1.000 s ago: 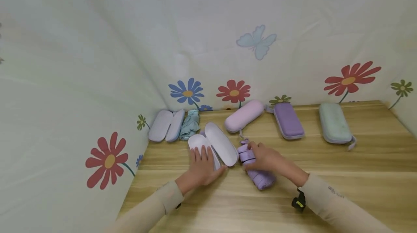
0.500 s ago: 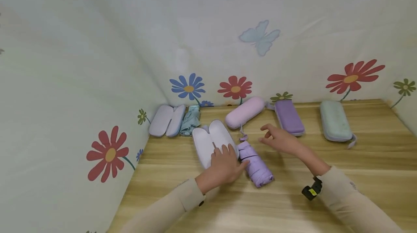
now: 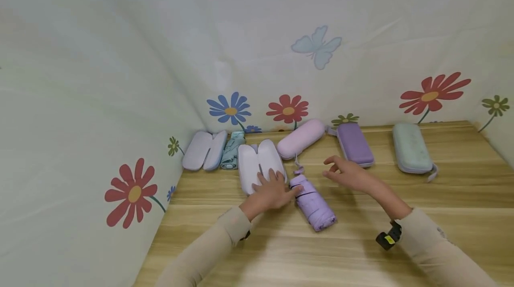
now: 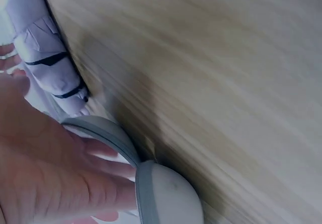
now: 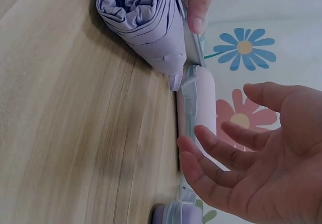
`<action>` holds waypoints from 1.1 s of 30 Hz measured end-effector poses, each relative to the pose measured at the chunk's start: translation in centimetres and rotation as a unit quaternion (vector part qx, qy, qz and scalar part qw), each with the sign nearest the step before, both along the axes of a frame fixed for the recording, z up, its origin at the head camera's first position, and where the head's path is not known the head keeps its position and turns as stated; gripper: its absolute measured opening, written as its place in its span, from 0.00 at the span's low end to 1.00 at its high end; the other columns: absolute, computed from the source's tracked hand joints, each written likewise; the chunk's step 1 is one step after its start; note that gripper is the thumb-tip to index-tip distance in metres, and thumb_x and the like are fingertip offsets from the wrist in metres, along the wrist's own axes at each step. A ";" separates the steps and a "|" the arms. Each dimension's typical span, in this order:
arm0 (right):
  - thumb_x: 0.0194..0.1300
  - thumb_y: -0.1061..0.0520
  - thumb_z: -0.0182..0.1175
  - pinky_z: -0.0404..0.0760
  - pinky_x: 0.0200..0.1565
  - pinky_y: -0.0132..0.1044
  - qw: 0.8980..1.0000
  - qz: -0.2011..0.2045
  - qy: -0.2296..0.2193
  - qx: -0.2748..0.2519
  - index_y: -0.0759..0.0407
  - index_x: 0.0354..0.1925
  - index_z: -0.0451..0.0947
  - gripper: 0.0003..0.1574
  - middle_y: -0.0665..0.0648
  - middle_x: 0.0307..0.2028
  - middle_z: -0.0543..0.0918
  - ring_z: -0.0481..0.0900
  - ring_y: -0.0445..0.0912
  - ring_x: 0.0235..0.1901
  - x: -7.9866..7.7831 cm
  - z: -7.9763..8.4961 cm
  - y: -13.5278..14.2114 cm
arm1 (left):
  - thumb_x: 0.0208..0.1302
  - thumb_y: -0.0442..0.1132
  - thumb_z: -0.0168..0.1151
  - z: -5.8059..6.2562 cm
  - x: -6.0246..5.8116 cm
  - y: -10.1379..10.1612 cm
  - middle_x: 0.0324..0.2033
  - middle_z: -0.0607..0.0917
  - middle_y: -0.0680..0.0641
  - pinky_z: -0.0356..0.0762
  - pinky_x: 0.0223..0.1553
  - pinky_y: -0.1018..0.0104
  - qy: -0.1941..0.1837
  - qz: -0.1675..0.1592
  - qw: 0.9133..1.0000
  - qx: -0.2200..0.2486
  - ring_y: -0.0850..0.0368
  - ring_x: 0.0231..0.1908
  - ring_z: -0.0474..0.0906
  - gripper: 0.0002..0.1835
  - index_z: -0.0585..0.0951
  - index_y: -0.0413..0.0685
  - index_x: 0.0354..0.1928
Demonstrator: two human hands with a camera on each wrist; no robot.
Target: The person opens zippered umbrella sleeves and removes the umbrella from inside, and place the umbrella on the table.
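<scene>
My left hand [image 3: 272,191] rests spread over the near end of an opened hard case [image 3: 250,166] with a white lining, fingers on its inner side. In the left wrist view, the rounded ends of the case's two halves [image 4: 168,194] show under the fingers. Beside it lies a lilac folded umbrella [image 3: 315,206], strap end away from me, with the left thumb overlapping its upper part. My right hand [image 3: 347,174] hovers right of the umbrella, fingers loosely bent and holding nothing; the right wrist view shows its palm [image 5: 282,168] bare.
Along the back stand a closed pink case [image 3: 302,139], a closed purple case [image 3: 355,145] and a closed mint case [image 3: 412,148]. At the back left lie another opened case [image 3: 198,149] and a teal folded umbrella [image 3: 233,151]. A flowered curtain [image 3: 257,46] borders the wooden table [image 3: 401,233].
My right hand has let go of the lilac umbrella and moved right and back. My left hand has shifted right on the opened case, which has turned straighter and slid back slightly.
</scene>
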State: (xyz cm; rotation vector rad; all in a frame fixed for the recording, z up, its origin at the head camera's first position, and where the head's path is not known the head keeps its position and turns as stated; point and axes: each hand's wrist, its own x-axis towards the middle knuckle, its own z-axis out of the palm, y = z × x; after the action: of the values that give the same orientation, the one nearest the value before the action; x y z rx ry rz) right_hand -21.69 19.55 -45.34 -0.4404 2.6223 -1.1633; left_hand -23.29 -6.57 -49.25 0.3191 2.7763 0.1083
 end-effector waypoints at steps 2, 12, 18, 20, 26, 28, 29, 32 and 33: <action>0.77 0.47 0.56 0.80 0.39 0.43 1.000 0.000 -0.004 0.001 0.68 0.66 0.67 0.32 0.68 0.49 0.82 0.82 0.50 0.40 -0.1 0.0 -0.1 | 0.59 0.86 0.31 -0.8 -0.5 -0.6 0.78 0.53 0.36 0.53 0.62 0.20 0.000 -0.021 1.000 0.000 0.21 0.74 0.43 0.63 0.56 0.41 0.79; 0.78 0.48 0.55 0.81 0.40 0.45 1.000 0.003 -0.006 0.007 0.68 0.67 0.67 0.32 0.70 0.51 0.82 0.83 0.52 0.42 -0.2 0.1 -0.4 | 0.58 0.87 0.29 -0.2 -0.6 -0.5 0.79 0.52 0.39 0.47 0.65 0.21 -0.013 -0.067 0.998 0.006 0.24 0.75 0.42 0.62 0.56 0.47 0.80; 0.77 0.49 0.55 0.81 0.41 0.46 1.000 0.005 0.010 0.004 0.69 0.66 0.68 0.30 0.69 0.50 0.83 0.83 0.54 0.43 0.0 0.0 -0.3 | 0.53 0.90 0.28 -0.1 -2.5 0.7 0.79 0.52 0.37 0.46 0.65 0.20 -0.015 -0.033 0.999 0.002 0.21 0.74 0.43 0.67 0.55 0.44 0.80; 0.77 0.49 0.55 0.81 0.41 0.45 1.000 0.010 0.014 -0.002 0.69 0.65 0.69 0.29 0.69 0.49 0.83 0.83 0.54 0.43 0.0 -0.1 -0.4 | 0.50 0.91 0.30 -0.7 -3.5 0.9 0.79 0.51 0.37 0.44 0.63 0.17 -0.021 -0.020 1.000 -0.003 0.22 0.74 0.42 0.69 0.54 0.46 0.81; 0.77 0.51 0.56 0.81 0.42 0.48 0.999 0.010 0.032 0.009 0.70 0.64 0.70 0.28 0.70 0.50 0.83 0.84 0.56 0.45 0.2 -0.3 -0.2 | 0.39 0.95 0.40 -0.3 -3.4 1.6 0.81 0.45 0.42 0.36 0.59 0.13 -0.068 -0.016 0.997 -0.019 0.25 0.76 0.36 0.73 0.50 0.53 0.82; 0.77 0.51 0.56 0.81 0.49 0.55 0.998 0.006 0.056 0.034 0.71 0.66 0.69 0.30 0.73 0.55 0.80 0.82 0.62 0.50 0.3 -0.4 -0.3 | 0.39 0.94 0.42 0.0 -3.1 2.0 0.81 0.43 0.42 0.35 0.58 0.12 -0.076 -0.022 0.997 -0.025 0.25 0.76 0.35 0.74 0.48 0.53 0.82; 0.77 0.51 0.56 0.78 0.54 0.59 0.996 0.007 0.073 0.055 0.71 0.67 0.68 0.31 0.74 0.58 0.78 0.80 0.65 0.54 0.2 -0.4 -0.3 | 0.38 0.94 0.42 0.1 -3.0 2.1 0.81 0.43 0.42 0.35 0.58 0.12 -0.076 -0.024 0.996 -0.028 0.25 0.76 0.35 0.75 0.48 0.53 0.82; 0.76 0.48 0.57 0.65 0.65 0.66 0.981 0.011 0.135 0.138 0.68 0.72 0.64 0.37 0.75 0.67 0.69 0.69 0.71 0.65 0.1 -0.7 -0.6 | 0.36 0.95 0.43 -0.3 -3.3 2.5 0.81 0.41 0.41 0.34 0.58 0.12 -0.080 -0.020 0.996 -0.040 0.25 0.76 0.34 0.77 0.46 0.52 0.83; 0.76 0.47 0.58 0.62 0.66 0.68 0.975 0.011 0.152 0.163 0.66 0.73 0.64 0.38 0.75 0.69 0.66 0.66 0.72 0.67 0.1 -0.8 -0.7 | 0.36 0.95 0.44 -0.2 -3.3 2.5 0.81 0.41 0.41 0.34 0.58 0.12 -0.082 -0.019 0.996 -0.042 0.26 0.76 0.34 0.77 0.46 0.53 0.83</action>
State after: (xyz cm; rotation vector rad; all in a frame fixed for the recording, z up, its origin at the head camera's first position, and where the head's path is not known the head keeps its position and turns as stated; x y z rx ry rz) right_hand -21.64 18.81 -46.13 -0.6168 2.9865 -0.6787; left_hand -26.56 -4.06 -49.50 0.3259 2.6022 0.0088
